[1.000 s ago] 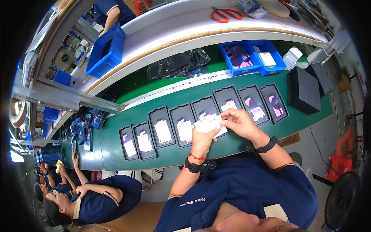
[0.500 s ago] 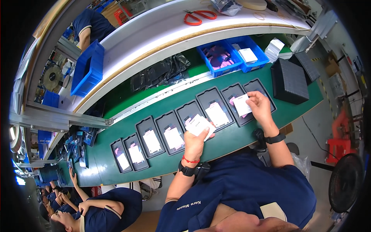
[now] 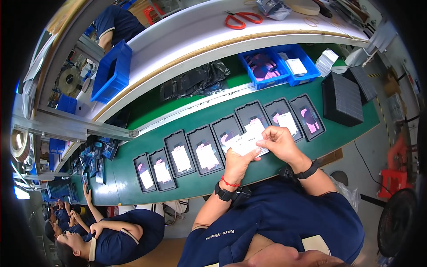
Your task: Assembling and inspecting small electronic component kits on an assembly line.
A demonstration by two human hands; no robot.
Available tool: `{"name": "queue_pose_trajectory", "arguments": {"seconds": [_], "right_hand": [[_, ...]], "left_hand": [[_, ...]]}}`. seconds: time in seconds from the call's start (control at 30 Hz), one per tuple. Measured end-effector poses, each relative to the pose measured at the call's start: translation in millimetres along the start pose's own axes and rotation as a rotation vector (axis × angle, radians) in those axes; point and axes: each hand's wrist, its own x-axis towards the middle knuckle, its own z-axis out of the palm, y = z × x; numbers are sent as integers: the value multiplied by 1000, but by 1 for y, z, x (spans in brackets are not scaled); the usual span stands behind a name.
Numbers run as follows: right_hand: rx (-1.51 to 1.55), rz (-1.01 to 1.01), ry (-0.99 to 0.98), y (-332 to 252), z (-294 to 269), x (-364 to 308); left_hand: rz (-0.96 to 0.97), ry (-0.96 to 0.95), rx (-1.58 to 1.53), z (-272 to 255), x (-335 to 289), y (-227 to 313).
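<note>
Left hand (image 3: 236,163) and right hand (image 3: 279,143) both pinch small white cards (image 3: 247,143) over green desk (image 3: 271,167); black trays (image 3: 227,133) at 11 o'clock.

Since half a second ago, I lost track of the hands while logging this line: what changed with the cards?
The right hand came back from the tray at the right of the row and now meets the left hand; both pinch the stack of white cards. The card it reached out with is no longer in it; whether it lies in that tray is unclear. The black trays stayed in their row on the green belt.
</note>
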Motion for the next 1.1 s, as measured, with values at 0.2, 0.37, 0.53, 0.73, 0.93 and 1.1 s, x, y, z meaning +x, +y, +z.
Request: {"name": "queue_pose_trajectory", "arguments": {"seconds": [0.2,0.37,0.53,0.73,0.93,1.1], "right_hand": [[60,58,3,6,-11,-1],[-15,62,15,3,-12,-3],[-100,42,73,3,-20,-2],[41,45,81,11,-20,-2],[2,-3,212,-6,-25,-9],[-507,-89,612,-18,-132,-9]], "left_hand": [[-24,1,-70,0,-2,1],[-26,32,-28,-1,-1,-1],[-4,88,-14,2,0,1],[-29,67,-13,8,2,2],[-27,109,-9,7,1,-2],[26,156,-36,-3,3,2]]}}
